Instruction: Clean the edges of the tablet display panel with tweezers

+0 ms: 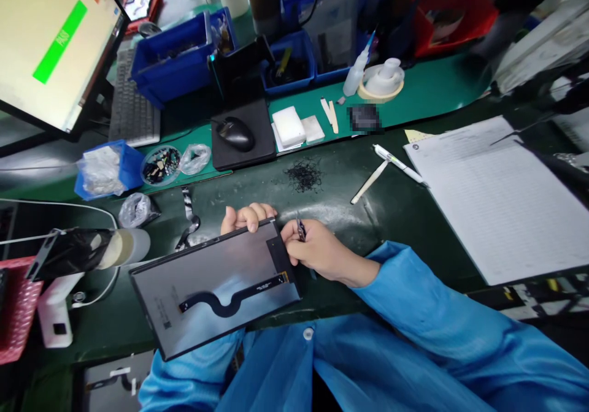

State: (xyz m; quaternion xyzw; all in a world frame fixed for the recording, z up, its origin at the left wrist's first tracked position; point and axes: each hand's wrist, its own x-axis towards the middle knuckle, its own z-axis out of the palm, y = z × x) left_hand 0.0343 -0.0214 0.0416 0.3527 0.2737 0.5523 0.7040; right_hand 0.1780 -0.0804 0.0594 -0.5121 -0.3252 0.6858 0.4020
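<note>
A grey display panel (pixel 207 277) with a black flex cable (pixel 230 301) running across its back is held tilted above the dark green mat. My left hand (pixel 246 217) grips the panel from underneath, its fingers curled over the far edge. My right hand (pixel 317 252) rests at the panel's right corner and pinches small dark tweezers (pixel 300 229), their tip close to the black strip at that corner. Both arms are in blue sleeves.
A pile of black scraps (pixel 304 174) lies just beyond my hands. A white pen (pixel 396 163), a flat stick (pixel 369 182) and a paper form (pixel 501 197) sit to the right. A monitor (pixel 55 44), keyboard (pixel 131 108), mouse (pixel 235 133) and blue bins (pixel 172 62) stand behind.
</note>
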